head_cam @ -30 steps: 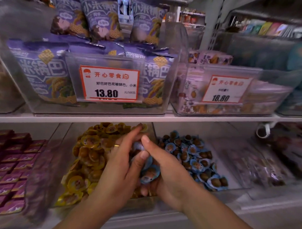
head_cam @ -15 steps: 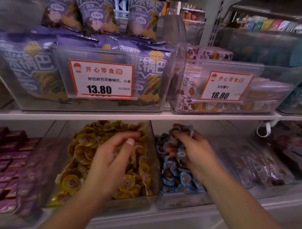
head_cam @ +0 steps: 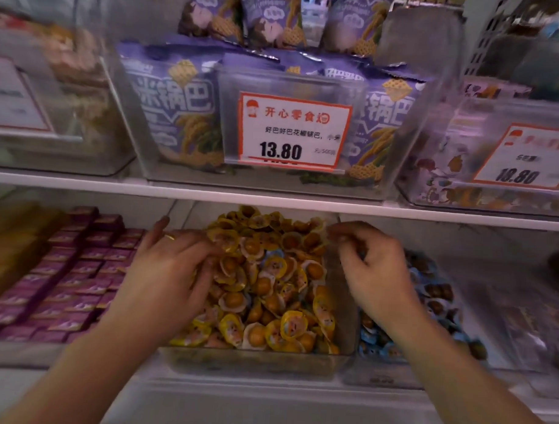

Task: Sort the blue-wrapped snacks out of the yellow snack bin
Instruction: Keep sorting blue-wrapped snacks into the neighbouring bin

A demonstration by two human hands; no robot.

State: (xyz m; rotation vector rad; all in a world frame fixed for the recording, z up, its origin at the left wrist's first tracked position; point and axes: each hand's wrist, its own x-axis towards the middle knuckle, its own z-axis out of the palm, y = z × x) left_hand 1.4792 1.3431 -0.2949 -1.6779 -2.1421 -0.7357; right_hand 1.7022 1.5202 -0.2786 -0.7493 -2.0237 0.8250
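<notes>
A: Head view, lower shelf: clear plastic bin heaped with yellow-wrapped round snacks [head_cam: 260, 358], dead centre, under the white shelf edge [head_cam: 272, 200].

B: Left hand [head_cam: 171, 271] on the bin's left side, palm down, fingers [head_cam: 206, 266] spread and dug into the yellow wrappers; thin gold ring [head_cam: 169, 237] on one finger. Nothing clearly pinched there.

A: Right hand [head_cam: 374, 272] over the wall between that bin and the neighbouring clear bin of blue-wrapped snacks [head_cam: 389, 379], fingers curled loosely inward, tips close together. Any wrapper between them? Cannot tell (too blurred).

B: One pale blue-wrapped snack [head_cam: 275, 256] showing in the yellow heap, near the middle, partly under its neighbours, between the two hands and touched by neither.

A: Further left, rows of small purple boxed sweets [head_cam: 76, 277]. Upper shelf: clear tub of purple crisp bags [head_cam: 167, 112] with an orange-bordered white price card [head_cam: 293, 133] reading 13.80; to its right a second card [head_cam: 527, 157] marked 18.80
</notes>
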